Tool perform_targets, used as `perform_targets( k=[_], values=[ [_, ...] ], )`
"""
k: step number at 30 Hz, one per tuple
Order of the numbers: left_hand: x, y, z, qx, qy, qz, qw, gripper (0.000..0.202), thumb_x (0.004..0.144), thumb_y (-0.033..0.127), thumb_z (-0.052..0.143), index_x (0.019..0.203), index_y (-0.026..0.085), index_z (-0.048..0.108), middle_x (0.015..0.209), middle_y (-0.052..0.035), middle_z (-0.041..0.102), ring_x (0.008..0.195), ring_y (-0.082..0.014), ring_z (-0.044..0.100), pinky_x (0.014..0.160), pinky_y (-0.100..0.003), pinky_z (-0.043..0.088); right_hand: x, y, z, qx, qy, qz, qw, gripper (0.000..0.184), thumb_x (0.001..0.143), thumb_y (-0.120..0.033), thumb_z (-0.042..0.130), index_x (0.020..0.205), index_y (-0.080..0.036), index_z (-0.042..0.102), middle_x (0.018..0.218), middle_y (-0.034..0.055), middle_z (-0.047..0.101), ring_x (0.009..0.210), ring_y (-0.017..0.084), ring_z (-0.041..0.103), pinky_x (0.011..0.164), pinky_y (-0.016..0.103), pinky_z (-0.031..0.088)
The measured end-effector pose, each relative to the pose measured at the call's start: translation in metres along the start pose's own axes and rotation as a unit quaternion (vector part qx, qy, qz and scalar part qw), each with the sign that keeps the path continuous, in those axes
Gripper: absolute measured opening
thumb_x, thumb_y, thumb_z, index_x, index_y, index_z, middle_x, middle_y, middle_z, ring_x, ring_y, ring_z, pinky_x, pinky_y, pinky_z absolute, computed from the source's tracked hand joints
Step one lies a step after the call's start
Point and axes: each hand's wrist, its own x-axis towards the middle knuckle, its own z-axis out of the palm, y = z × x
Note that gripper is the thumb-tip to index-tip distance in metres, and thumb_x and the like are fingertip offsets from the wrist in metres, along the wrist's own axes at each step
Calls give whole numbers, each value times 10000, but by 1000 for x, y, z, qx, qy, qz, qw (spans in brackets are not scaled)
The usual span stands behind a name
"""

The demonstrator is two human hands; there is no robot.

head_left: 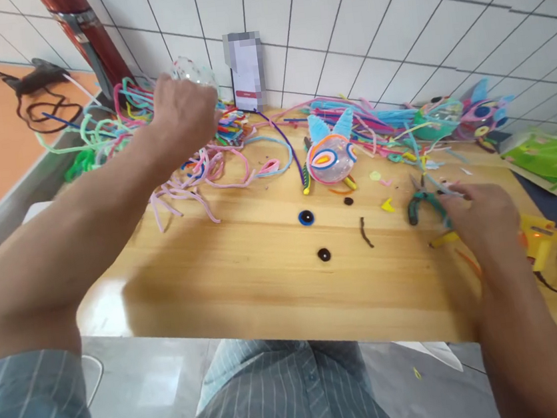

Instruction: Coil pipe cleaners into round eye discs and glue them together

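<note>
My left hand [182, 116] is stretched out to the far left of the wooden table [247, 286], its fingers curled over a tangle of pink and green pipe cleaners [189, 179] beside a clear ball [192, 71]; what it grips is hidden. My right hand [485, 215] rests at the right side, closed around the green-handled pliers [421, 203]. A clear ball figure [330, 156] with blue ears and a coloured eye stands in the middle. In front of it lie a blue-ringed dark disc [306, 218], a dark disc [323, 254] and a short dark pipe-cleaner piece [364, 233].
A phone [246, 72] leans on the tiled wall. More pipe cleaners [374, 121] and finished figures [479, 115] crowd the back right. A yellow glue gun [543, 239] lies at the right edge, green paper [549, 158] beyond it. A black cable [39, 95] lies on the orange surface at left.
</note>
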Motion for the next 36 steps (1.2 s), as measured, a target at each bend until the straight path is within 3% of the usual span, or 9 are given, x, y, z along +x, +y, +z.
perform_targets(
  k=[2, 5, 9, 14, 17, 21, 24, 29, 36],
  values=[
    [-5, 8, -1, -21, 34, 2, 999, 448, 1084, 376, 287, 1291, 173, 628, 1228, -49, 675, 1139, -199, 514, 1172, -447, 292, -11, -12, -1, -51, 7, -113, 992, 92, 831, -257, 718, 888, -194, 752, 982, 188, 762, 1001, 326, 659, 895, 441, 443],
    [-15, 18, 7, -76, 67, 102, 990, 433, 1003, 286, 385, 1372, 284, 612, 1354, -78, 622, 1126, -268, 573, 927, -423, 436, -41, -42, -2, 1, -45, -230, 972, 180, 934, -310, 622, 987, -213, 764, 1038, 147, 798, 970, 298, 720, 869, 408, 500],
    [-39, 37, 26, -50, 35, 204, 977, 307, 966, 207, 422, 988, 216, 728, 883, -113, 693, 963, -292, 634, 937, -459, 427, -79, -79, 0, 29, -114, -307, 944, 226, 993, -343, 556, 923, -244, 747, 895, 68, 799, 830, 245, 734, 751, 352, 505],
    [-89, 71, 44, -125, -83, 257, 955, 322, 1009, 366, 494, 812, 195, 682, 767, -90, 690, 771, -248, 642, 760, -378, 460, -78, -94, 4, 28, -139, -273, 952, 235, 930, -374, 616, 747, -244, 682, 689, 32, 722, 600, 196, 643, 621, 325, 455],
    [-119, 90, 51, -164, -160, 285, 931, 204, 1002, 230, 478, 980, 179, 674, 978, -73, 736, 880, -210, 690, 767, -322, 493, -59, -93, 13, 20, -143, -213, 966, 178, 864, -355, 656, 732, -237, 650, 703, 40, 720, 614, 200, 643, 619, 325, 455],
    [-145, 109, 60, -163, -208, 312, 913, 302, 1033, 289, 483, 1284, 160, 589, 1295, -109, 677, 1084, -235, 705, 866, -340, 557, -39, -89, 29, 14, -176, -175, 969, 128, 822, -323, 648, 868, -221, 710, 820, 67, 764, 708, 224, 679, 673, 338, 477],
    [-153, 120, 66, -154, -219, 333, 904, 357, 1052, 348, 474, 1325, 144, 580, 1277, -130, 670, 1120, -272, 700, 927, -393, 572, -40, -84, 35, -25, -210, -174, 962, 169, 840, -365, 626, 812, -229, 722, 769, 59, 751, 696, 231, 662, 635, 335, 431],
    [-157, 132, 74, -173, -190, 378, 889, 288, 1018, 361, 562, 1166, 134, 660, 1170, -133, 677, 1029, -266, 697, 911, -398, 569, -59, -76, 37, -67, -276, -167, 944, 231, 844, -460, 667, 738, -254, 664, 691, 23, 703, 631, 213, 620, 584, 320, 367],
    [-161, 131, 91, -284, -183, 358, 871, 113, 1003, 239, 581, 1051, 152, 636, 1056, -89, 709, 978, -225, 679, 897, -362, 555, -67, -69, 47, 5, -273, -223, 936, 89, 835, -292, 604, 757, -251, 615, 721, 19, 678, 668, 203, 619, 634, 327, 425]
  ],
)
